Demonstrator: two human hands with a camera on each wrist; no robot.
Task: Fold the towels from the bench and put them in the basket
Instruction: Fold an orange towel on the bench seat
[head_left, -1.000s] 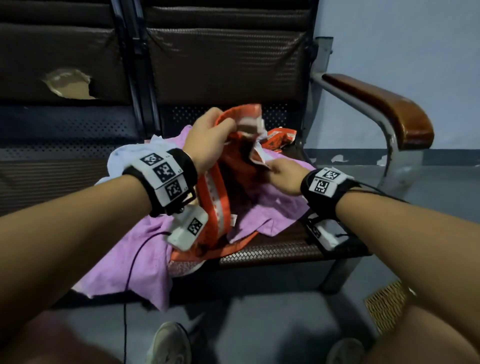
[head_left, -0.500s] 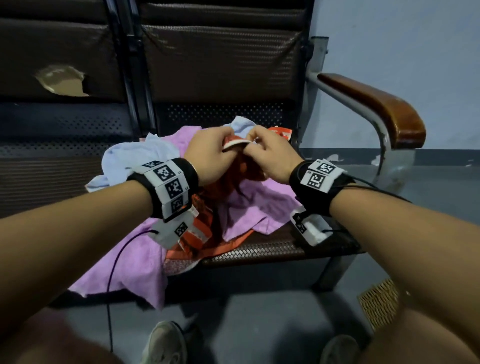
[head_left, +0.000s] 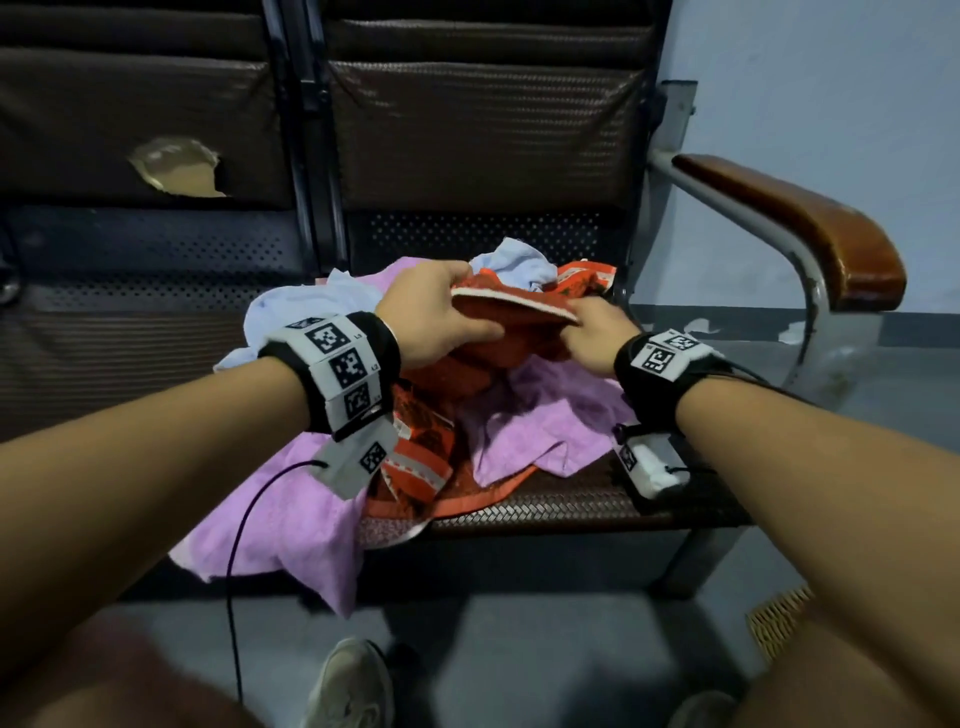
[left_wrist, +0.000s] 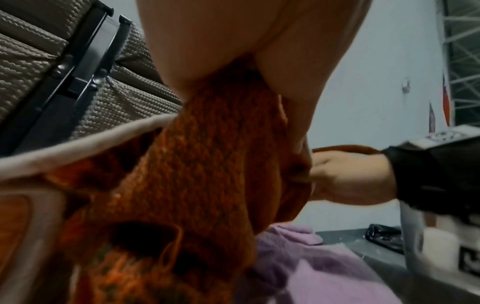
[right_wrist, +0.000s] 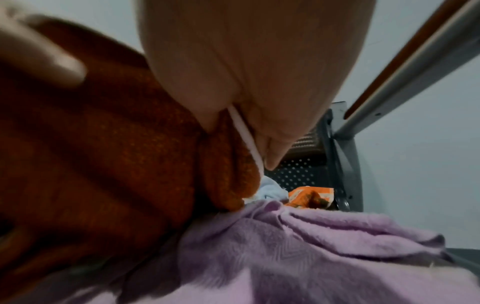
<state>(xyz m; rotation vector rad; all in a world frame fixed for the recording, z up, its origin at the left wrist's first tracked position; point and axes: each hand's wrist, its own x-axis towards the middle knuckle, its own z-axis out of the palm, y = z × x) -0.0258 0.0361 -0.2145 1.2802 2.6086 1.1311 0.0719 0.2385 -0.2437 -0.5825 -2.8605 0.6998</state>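
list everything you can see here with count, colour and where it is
orange towel: 1, orange with pale trim, held above the pile by both hands, the rest trailing onto the seat
purple towel: 1, lilac, spread on the seat, hanging over its front edge
pale towel: 1 as far as I can tell, light blue, at the back of the pile
bench: 1, dark woven seats, one torn backrest on the left
armrest: 1, brown, right end of the bench
basket: 1, tan wicker, only a corner shows, floor at right
shoes: 2, grey, on the floor below
wristbands: 2, black with white markers
left hand: grips the towel edge
right hand: pinches the same edge
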